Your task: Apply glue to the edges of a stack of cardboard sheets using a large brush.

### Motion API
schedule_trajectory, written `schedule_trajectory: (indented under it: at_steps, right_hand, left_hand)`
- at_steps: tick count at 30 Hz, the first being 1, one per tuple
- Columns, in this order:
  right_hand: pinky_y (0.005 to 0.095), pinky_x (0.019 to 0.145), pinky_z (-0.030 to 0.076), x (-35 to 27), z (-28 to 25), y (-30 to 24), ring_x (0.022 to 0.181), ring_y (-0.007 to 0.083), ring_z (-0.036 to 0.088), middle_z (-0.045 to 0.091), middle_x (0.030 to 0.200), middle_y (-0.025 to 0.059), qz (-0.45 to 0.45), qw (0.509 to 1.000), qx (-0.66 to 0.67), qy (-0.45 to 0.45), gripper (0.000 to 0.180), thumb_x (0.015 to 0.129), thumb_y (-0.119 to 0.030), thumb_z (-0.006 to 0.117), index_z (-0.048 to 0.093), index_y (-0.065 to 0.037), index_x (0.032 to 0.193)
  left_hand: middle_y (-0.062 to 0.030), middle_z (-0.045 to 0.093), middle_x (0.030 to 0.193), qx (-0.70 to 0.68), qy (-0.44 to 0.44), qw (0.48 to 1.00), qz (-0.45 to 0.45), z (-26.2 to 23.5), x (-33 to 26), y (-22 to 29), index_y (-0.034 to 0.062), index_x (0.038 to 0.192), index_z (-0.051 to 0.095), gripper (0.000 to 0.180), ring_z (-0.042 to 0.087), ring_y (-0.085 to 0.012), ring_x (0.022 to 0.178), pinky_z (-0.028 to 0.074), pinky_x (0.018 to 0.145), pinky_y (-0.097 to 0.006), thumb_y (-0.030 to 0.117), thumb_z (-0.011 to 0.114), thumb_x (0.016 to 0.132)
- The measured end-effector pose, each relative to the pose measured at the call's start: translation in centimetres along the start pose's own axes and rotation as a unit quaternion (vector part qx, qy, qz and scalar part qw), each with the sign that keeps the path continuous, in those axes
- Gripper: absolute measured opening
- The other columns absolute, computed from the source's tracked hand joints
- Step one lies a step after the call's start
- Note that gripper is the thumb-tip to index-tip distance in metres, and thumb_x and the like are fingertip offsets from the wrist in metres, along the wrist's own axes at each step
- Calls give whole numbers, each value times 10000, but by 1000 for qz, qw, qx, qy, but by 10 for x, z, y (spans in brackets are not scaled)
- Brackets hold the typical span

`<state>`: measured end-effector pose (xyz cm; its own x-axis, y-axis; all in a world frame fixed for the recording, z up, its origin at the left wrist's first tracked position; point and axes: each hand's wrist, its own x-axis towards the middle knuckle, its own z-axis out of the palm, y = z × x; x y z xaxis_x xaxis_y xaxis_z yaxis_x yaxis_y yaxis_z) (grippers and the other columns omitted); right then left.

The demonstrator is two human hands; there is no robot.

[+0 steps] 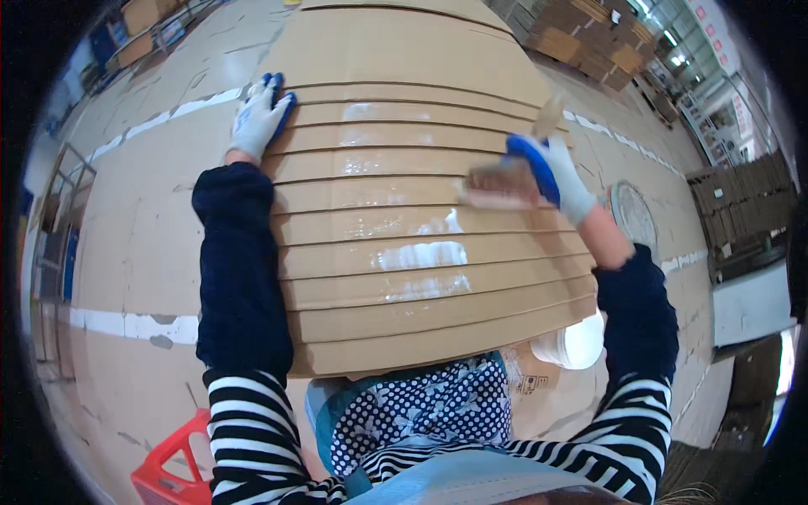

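Observation:
Overlapping brown cardboard sheets (337, 332) lie fanned in front of me, each showing a strip along its edge. Wet white glue (425, 255) streaks the strips, thickest on the nearer ones. My left hand (259, 122), in a white glove with blue fingers, presses on the sheets' left edge with its fingers stretched out. In the same kind of glove, my right hand (551, 172) is closed round the handle of a wide flat brush (502, 185). The brush is smeared by motion over the right half of the sheets; whether its bristles touch them I cannot tell.
A white bucket (581, 343) stands below the sheets' near right corner. At the lower left is a red plastic stool (175, 467). Stacks of cardboard stand at the far right (581, 42) and right side (745, 202). A round lid-like thing (633, 215) lies beyond my right forearm.

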<state>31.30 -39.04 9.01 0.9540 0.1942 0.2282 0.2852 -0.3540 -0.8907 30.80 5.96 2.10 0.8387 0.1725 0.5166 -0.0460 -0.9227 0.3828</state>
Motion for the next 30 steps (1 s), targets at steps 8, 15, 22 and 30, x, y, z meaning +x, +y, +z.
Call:
schedule_trajectory:
  at_steps: [8, 15, 22, 30]
  right_hand:
    - [336, 573, 449, 79, 101, -85, 582, 216, 588, 605, 639, 125, -183, 977, -104, 14, 390, 758, -385, 584, 645, -2, 724]
    - [402, 603, 441, 106, 157, -68, 618, 340, 583, 594, 692, 211, -238, 943, -233, 19, 432, 740, -430, 533, 640, -12, 734]
    - [422, 650, 455, 98, 155, -87, 672, 361, 588, 594, 685, 215, -189, 960, -205, -24, 427, 728, -427, 521, 637, -15, 718]
    - [419, 652, 462, 118, 166, -89, 696, 366, 593, 607, 700, 202, -249, 900, -355, 38, 429, 752, -434, 509, 647, -28, 728]
  left_hand:
    - [-151, 335, 1373, 43, -2, 999, 0, 0, 0, 13, 130, 1307, 403, 526, 321, -306, 1257, 243, 1041, -355, 417, 446, 868]
    - [-138, 338, 1374, 32, -6, 999, -31, -4, -3, 16, 126, 1307, 401, 544, 320, -303, 1255, 255, 1033, -355, 444, 421, 866]
    - [-127, 337, 1377, 54, -8, 998, -38, -3, -5, 16, 132, 1313, 393, 560, 315, -302, 1258, 246, 1038, -355, 463, 408, 862]
    - [-30, 302, 1412, 30, -2, 998, -47, 5, -2, 9, 211, 1322, 383, 573, 346, -351, 1222, 288, 993, -463, 491, 426, 824]
